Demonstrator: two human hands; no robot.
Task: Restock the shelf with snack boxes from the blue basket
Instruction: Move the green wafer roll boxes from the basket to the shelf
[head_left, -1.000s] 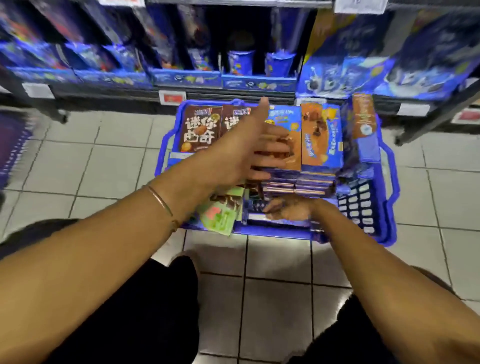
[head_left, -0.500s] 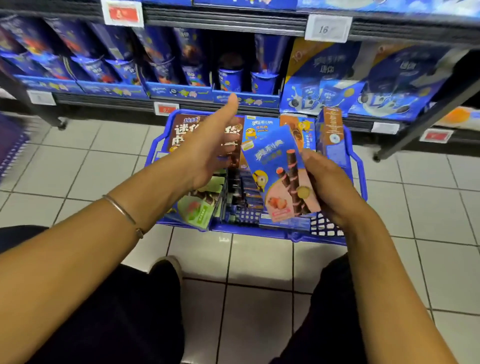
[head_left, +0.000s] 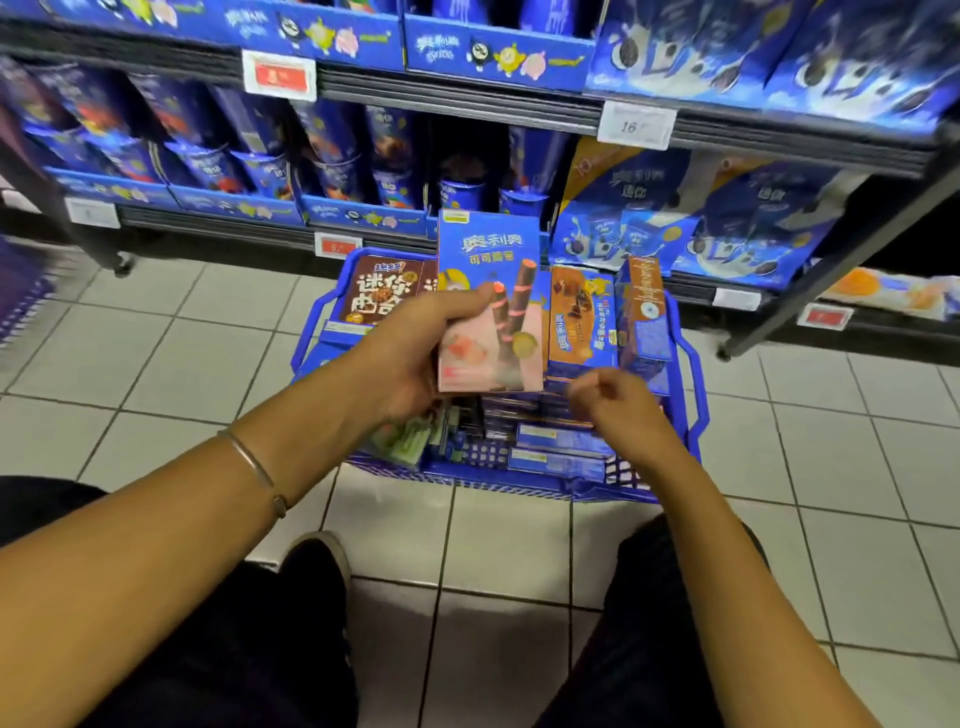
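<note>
Head view: left hand (head_left: 410, 353) grips blue-pink snack box (head_left: 488, 270) upright over blue basket (head_left: 519, 480); right hand (head_left: 618, 402) near box, fingers curled, empty, above basket.

Even overhead store light, I'd say: bright on the glossy white floor tiles (head_left: 171, 364), murky inside the dark metal shelf (head_left: 467, 106). Motion blur smears the blue snack packets (head_left: 57, 117) at far left and the right hand (head_left: 621, 402). Wide-angle bending bows the frame edges.
</note>
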